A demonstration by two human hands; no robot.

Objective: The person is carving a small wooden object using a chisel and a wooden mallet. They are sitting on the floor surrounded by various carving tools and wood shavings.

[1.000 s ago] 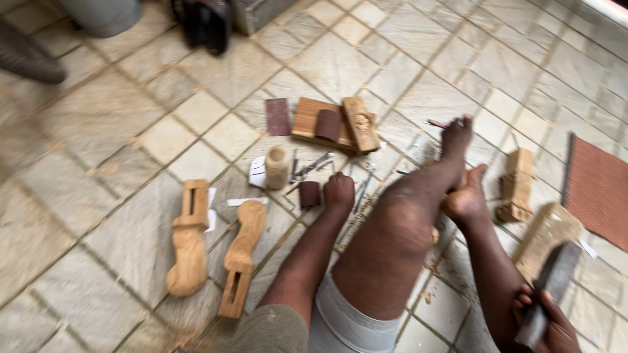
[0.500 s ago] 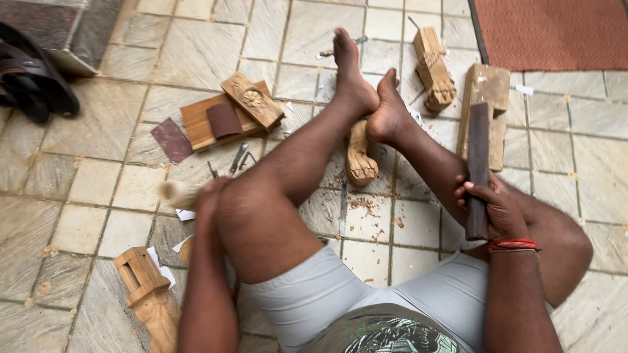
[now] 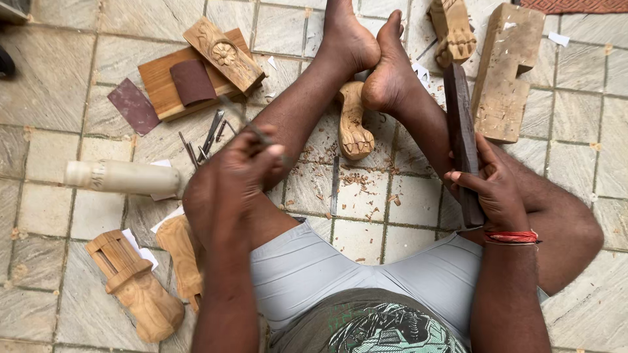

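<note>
Chisel (image 3: 252, 127) pinched in left grip (image 3: 239, 167), dark mallet (image 3: 462, 140) clasped in right grip (image 3: 494, 189), above shaving-strewn stone tiles (image 3: 366, 196).

The left hand (image 3: 245, 163) has come up off the floor tiles. It was low beside the knee a moment ago, and now it pinches a thin metal chisel (image 3: 252, 127) in the middle left of the frame (the chisel looks a bit blurry). The right hand (image 3: 494, 189) was raised with the dark wooden mallet (image 3: 461, 140); now it sits lower, against the right leg, at middle right.
</note>
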